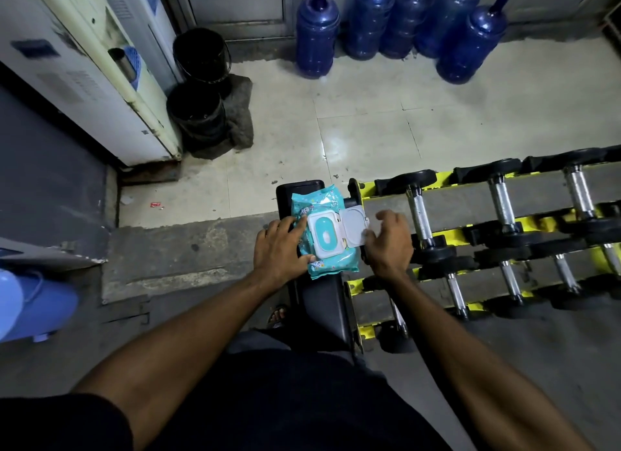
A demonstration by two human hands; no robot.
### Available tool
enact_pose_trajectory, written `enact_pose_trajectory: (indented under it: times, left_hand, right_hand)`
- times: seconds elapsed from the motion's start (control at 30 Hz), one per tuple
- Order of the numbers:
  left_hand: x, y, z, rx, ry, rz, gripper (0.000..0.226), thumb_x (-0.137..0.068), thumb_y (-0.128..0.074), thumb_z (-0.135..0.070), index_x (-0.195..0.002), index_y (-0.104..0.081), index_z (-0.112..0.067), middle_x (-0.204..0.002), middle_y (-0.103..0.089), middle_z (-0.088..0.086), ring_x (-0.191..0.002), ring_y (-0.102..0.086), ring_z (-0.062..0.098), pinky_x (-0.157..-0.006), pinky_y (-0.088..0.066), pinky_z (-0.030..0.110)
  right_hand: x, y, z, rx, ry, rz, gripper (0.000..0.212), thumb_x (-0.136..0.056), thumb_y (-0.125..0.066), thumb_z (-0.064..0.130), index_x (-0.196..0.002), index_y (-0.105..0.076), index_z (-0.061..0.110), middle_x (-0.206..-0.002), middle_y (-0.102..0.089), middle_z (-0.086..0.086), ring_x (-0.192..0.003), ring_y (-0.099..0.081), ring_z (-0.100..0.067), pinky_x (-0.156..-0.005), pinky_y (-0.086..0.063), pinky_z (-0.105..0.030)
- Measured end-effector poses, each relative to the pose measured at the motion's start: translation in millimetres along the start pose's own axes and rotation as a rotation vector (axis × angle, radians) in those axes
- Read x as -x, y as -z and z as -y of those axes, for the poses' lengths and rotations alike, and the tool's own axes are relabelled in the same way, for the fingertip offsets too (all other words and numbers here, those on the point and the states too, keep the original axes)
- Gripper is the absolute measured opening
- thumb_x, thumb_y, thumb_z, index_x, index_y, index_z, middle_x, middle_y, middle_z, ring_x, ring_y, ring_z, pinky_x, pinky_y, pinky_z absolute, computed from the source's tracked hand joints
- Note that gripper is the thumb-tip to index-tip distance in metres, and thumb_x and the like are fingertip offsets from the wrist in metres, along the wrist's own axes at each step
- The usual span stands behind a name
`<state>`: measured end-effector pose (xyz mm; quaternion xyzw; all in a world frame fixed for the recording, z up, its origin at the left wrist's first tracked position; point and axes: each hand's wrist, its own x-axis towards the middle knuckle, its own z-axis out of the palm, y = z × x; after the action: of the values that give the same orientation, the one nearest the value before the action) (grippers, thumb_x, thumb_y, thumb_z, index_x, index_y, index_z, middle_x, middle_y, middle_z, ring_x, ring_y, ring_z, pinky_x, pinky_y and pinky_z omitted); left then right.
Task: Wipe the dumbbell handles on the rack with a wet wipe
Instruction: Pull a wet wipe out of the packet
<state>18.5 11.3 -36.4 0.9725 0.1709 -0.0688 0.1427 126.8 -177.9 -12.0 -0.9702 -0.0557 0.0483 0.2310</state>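
Wipe pack [331, 232]: one, lid [353, 223] open; left hand [279, 249] pressing; five jugs [316, 37].

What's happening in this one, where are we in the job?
A person stands over a wet wipe pack lying on the end of a black bench beside the dumbbell rack. The left hand presses the pack down with flat fingers. The right hand is at the flipped-open lid; whether it grips the lid is unclear. No wipe is out, and the dumbbell handles are untouched.
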Motion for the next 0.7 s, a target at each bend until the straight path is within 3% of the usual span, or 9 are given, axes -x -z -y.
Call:
enact_pose_trajectory:
  times: [0.1,0.2,0.33,0.53,0.7]
  left_hand:
    - [0,1,1,0.001,-0.012,0.004,0.097,-0.074,-0.066,-0.067,-0.154,-0.029,-0.026,-0.148,-0.041,0.000,-0.132,-0.039,0.024,-0.106,-0.035,0.040]
    - [-1,2,-1,0.022,-0.009,0.012,0.104,-0.073,-0.066,-0.070,-0.155,-0.023,-0.023,-0.145,-0.043,0.001,-0.131,-0.041,0.024,-0.107,-0.036,0.041]
    - [-2,3,-7,0.011,-0.004,-0.015,0.105,-0.073,-0.064,-0.072,-0.156,-0.020,-0.027,-0.139,-0.046,0.002,-0.126,-0.044,0.024,-0.103,-0.038,0.041]
    - [-5,3,-11,-0.024,0.024,0.005,0.101,-0.074,-0.064,-0.071,-0.156,-0.022,-0.029,-0.140,-0.043,0.004,-0.129,-0.040,0.025,-0.106,-0.036,0.042]
    - [-6,2,-12,-0.035,0.022,-0.004,0.099,-0.075,-0.065,-0.069,-0.155,-0.023,-0.028,-0.140,-0.044,0.005,-0.128,-0.042,0.026,-0.103,-0.038,0.043]
  right_hand:
    - [-2,-6,13,0.126,0.427,0.035,0.024,-0.078,-0.076,0.009,-0.100,-0.072,0.015,-0.097,-0.062,-0.007,-0.087,-0.058,-0.027,-0.062,-0.042,-0.028]
    - [-2,-16,22,0.148,0.650,0.163,0.017,-0.076,-0.082,0.018,-0.092,-0.079,0.023,-0.087,-0.064,-0.001,-0.083,-0.058,-0.026,-0.061,-0.046,-0.033]
    - [0,-20,23,0.157,0.549,0.237,0.010,-0.080,-0.076,0.025,-0.085,-0.078,0.032,-0.089,-0.063,0.004,-0.090,-0.056,-0.022,-0.060,-0.045,-0.031]
    - [0,-22,31,0.327,0.615,0.266,0.010,-0.083,-0.072,0.027,-0.087,-0.078,0.033,-0.089,-0.065,0.009,-0.087,-0.057,-0.017,-0.056,-0.028,-0.024]
    - [-6,-18,43,0.423,0.681,0.346,0.017,-0.077,-0.075,0.028,-0.091,-0.073,0.018,-0.096,-0.063,0.000,-0.095,-0.058,-0.024,-0.056,-0.040,-0.031]
